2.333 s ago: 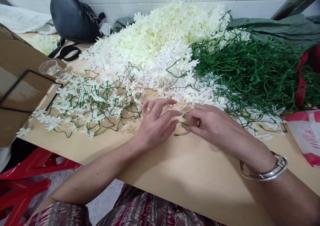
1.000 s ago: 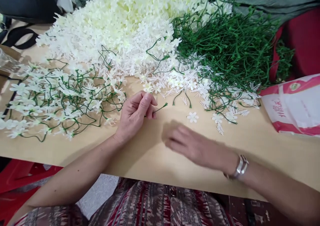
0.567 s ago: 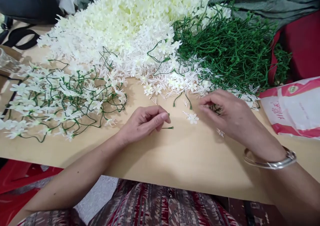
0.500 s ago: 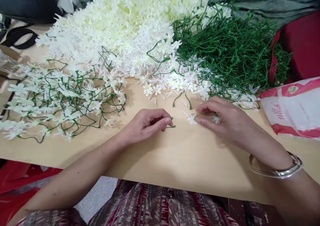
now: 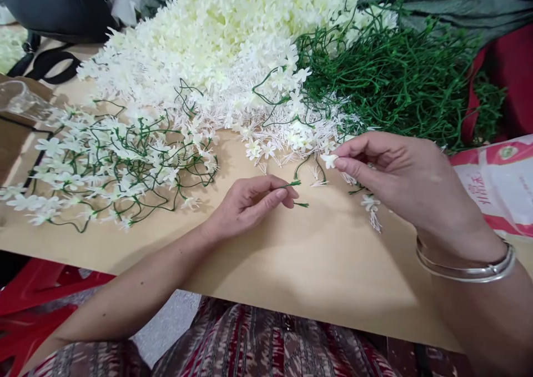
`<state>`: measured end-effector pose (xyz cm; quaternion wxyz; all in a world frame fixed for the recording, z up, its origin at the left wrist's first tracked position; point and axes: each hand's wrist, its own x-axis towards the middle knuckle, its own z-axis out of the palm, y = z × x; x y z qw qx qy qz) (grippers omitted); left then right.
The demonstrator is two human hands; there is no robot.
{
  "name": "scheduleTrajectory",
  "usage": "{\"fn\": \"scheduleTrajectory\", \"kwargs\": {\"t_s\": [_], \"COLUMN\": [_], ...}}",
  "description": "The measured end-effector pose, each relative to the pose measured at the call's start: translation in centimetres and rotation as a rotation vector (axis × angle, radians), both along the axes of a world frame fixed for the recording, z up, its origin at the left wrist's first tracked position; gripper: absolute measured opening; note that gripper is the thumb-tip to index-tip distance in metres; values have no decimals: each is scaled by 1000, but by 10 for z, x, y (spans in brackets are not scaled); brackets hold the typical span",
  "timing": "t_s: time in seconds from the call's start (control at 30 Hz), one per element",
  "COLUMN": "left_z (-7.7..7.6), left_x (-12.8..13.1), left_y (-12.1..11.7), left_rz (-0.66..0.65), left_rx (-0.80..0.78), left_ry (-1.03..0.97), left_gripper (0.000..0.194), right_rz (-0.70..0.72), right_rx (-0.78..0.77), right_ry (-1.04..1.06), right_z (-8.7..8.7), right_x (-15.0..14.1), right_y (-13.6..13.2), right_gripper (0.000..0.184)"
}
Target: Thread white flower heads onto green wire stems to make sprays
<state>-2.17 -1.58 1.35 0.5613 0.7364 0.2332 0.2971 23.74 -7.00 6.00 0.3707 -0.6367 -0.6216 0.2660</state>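
Note:
My left hand (image 5: 250, 202) rests on the tan table (image 5: 291, 266), fingers closed around a thin green stem (image 5: 296, 194) whose two tips poke out to the right. My right hand (image 5: 400, 171) hovers just right of it, thumb and forefinger pinched on a small white plastic flower (image 5: 330, 159). A silver bangle (image 5: 466, 263) circles the right wrist. Behind the hands lies a big heap of loose white flowers (image 5: 233, 49). A tangle of bare green stems (image 5: 395, 83) lies at the back right. Stems with flowers fitted on them (image 5: 112, 160) are spread out on the left.
A black bag (image 5: 54, 5) and its strap sit at the back left, with a clear plastic cup (image 5: 20, 99) lying near a brown box. A red and white plastic bag (image 5: 495, 182) lies at the right edge. Red plastic stools (image 5: 37, 305) stand below the table's left side.
My right hand reached to the loose flowers on the table, pinched one and lifted it up toward the stem. My left hand kept hold of the green stem and barely moved.

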Motion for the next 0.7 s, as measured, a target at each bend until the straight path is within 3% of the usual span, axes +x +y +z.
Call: {"fn": "scheduleTrajectory", "kwargs": {"t_s": [0.17, 0.3, 0.43, 0.57, 0.7], "left_z": [-3, 0, 0, -7, -7], "left_x": [2, 1, 2, 6, 7], "left_y": [-5, -2, 1, 0, 0], "left_rz": [23, 26, 66, 231, 150], "left_rx": [-115, 49, 253, 61, -141], "left_ry": [16, 116, 136, 35, -5], "left_gripper": [36, 30, 25, 36, 40], "right_rz": [54, 18, -42, 25, 309], "right_rx": [-83, -38, 92, 328, 634], "right_ry": [370, 406, 255, 26, -350], "right_z": [-20, -35, -40, -42, -49], "right_x": [-23, -29, -30, -39, -44], "right_y": [7, 5, 0, -6, -9], "right_gripper": [12, 12, 11, 12, 30]}}
